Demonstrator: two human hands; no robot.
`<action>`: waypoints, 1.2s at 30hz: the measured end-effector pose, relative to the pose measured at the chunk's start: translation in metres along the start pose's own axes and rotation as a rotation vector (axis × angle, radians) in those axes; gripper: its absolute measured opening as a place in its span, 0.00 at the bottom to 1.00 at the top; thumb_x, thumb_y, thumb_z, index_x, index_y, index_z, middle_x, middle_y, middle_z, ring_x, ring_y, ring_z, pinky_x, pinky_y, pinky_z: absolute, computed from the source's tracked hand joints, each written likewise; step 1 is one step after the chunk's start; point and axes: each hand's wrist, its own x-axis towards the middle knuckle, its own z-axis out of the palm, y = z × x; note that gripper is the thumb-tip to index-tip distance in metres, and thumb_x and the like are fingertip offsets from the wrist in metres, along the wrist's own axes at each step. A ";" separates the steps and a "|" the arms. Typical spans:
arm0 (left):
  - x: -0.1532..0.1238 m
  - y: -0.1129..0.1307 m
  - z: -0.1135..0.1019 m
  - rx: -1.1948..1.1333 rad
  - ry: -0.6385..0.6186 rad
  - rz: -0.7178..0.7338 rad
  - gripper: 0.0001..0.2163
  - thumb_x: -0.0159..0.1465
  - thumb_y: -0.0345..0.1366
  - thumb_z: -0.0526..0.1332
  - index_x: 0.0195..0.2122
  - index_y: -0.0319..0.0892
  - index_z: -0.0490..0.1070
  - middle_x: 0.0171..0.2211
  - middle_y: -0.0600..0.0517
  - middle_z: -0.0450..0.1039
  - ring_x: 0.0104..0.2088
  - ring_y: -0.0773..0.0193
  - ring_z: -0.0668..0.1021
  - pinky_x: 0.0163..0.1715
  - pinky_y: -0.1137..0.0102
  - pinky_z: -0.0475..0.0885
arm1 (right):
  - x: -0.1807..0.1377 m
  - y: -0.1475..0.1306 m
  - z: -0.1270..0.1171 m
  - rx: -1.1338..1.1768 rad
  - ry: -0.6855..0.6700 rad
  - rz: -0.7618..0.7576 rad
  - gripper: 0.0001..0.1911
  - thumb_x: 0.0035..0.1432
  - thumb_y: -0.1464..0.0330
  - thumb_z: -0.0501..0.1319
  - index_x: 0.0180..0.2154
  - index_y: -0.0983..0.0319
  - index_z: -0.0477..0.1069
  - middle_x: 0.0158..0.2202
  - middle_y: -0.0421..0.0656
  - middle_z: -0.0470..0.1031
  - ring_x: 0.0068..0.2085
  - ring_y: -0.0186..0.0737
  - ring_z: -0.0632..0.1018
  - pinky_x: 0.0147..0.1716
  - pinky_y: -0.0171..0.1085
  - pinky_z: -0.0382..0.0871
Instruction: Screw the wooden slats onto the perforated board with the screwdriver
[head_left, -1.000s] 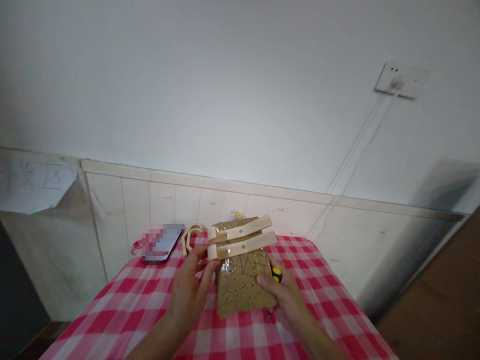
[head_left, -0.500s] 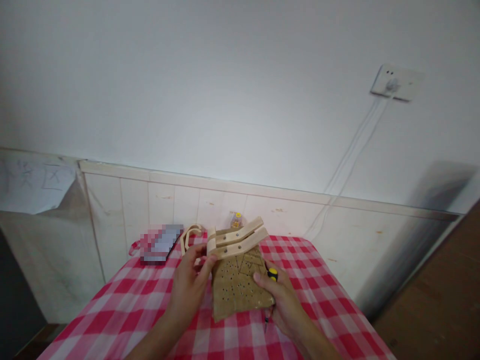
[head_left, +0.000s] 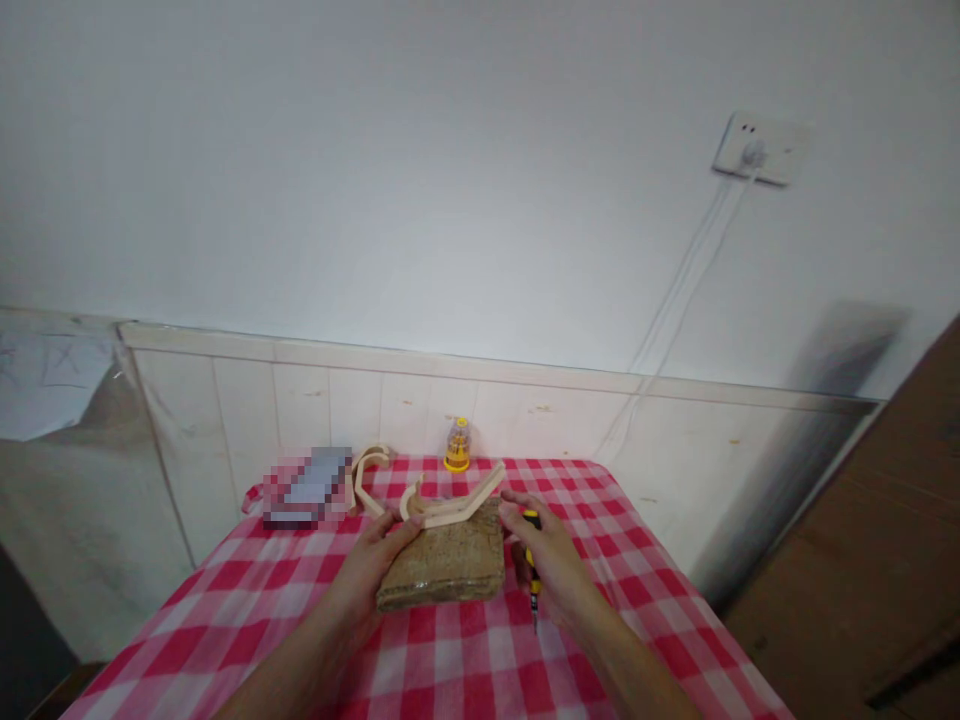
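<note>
- Cardboard block (head_left: 446, 565): lower centre of the frame, tilted, thick near edge showing.
- Bent wooden strip (head_left: 459, 513): lies across the block's upper part, right end angled upward. A further curled wooden end shows behind it.
- Progress, done: the strip appears seated on the block; its fastening cannot be confirmed from this angle.
- Progress, left: by judgement, work is under way, since the tool is in hand but not applied. The remaining amount cannot be told.
- Left hand (head_left: 375, 560): closed on the block's left side, thumb beside the strip.
- Right hand (head_left: 551, 555): grips the screwdriver (head_left: 533, 565), tip down and apart from the block; fingertips near the block's upper right corner, contact unclear.
- Loose wooden piece (head_left: 364, 487): left of centre, apart from the block.
- Yellow-capped case (head_left: 457, 447): upright, beyond the block, near the wall panelling (head_left: 517, 415).
</note>
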 end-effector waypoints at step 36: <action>-0.008 -0.003 0.008 -0.183 -0.002 -0.152 0.15 0.49 0.36 0.74 0.35 0.38 0.74 0.23 0.51 0.78 0.21 0.63 0.79 0.21 0.73 0.70 | 0.007 0.001 -0.005 -0.221 0.116 -0.189 0.17 0.51 0.54 0.66 0.32 0.62 0.76 0.13 0.32 0.63 0.13 0.31 0.62 0.12 0.31 0.56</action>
